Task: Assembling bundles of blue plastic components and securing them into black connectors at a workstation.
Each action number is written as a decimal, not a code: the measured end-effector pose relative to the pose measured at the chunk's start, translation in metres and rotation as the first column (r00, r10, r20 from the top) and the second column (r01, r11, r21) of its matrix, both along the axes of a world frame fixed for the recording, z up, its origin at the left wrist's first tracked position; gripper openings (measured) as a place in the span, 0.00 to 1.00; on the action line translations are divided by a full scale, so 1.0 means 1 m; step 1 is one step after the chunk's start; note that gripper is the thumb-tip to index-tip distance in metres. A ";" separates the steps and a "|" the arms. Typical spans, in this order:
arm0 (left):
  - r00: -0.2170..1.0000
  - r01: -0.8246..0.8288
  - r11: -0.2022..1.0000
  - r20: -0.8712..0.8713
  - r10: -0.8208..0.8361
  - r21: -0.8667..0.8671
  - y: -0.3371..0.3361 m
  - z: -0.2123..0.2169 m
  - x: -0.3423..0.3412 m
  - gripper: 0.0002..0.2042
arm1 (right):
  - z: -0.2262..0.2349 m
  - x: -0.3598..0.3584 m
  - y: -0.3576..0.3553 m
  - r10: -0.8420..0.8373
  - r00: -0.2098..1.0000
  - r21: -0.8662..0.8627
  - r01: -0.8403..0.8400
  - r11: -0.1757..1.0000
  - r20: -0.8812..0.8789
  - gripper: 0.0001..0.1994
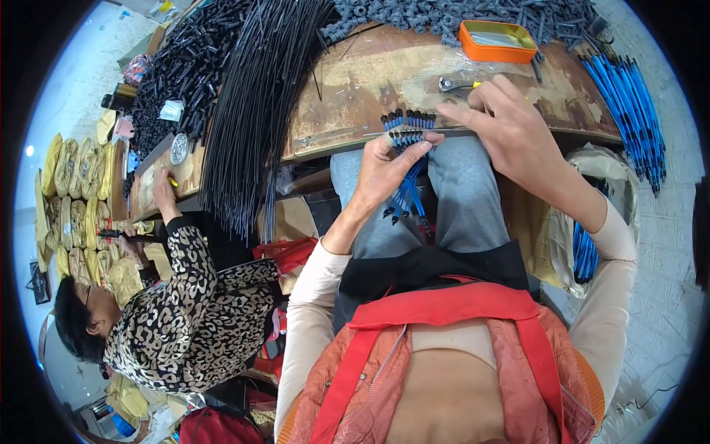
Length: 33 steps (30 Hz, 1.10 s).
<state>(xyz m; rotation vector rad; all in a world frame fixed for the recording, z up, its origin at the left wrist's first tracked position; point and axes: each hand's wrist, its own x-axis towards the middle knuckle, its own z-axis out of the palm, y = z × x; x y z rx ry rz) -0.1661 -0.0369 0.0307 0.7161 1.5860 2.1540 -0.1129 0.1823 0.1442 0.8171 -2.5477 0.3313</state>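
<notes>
My left hand [390, 170] is wrapped round a bundle of thin blue rods with black tips [405, 194], held over my lap at the table's edge. The black ends fan out above my fingers, and the other ends hang down between my knees. Just to the right, my right hand [510, 137] is raised with its fingers curled and thumb and forefinger pointing at the bundle. Anything pinched there is too small to make out. Behind it on the wooden table lies a pair of pliers [452, 85] with a yellow handle, partly hidden by the hand.
An orange tin [498, 46] holds thin clear pieces. Grey plastic fittings [466, 15] and long black rods [255, 111] cover the table's back and left. Blue rods [629, 111] lie at the right, above an open sack [558, 222]. A co-worker [192, 318] sits at my left.
</notes>
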 end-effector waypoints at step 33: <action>1.000 -0.003 1.000 0.021 0.002 0.018 0.011 -0.002 0.001 0.09 | -0.017 0.000 -0.009 -0.044 0.999 -0.206 0.046 0.978 0.014 0.21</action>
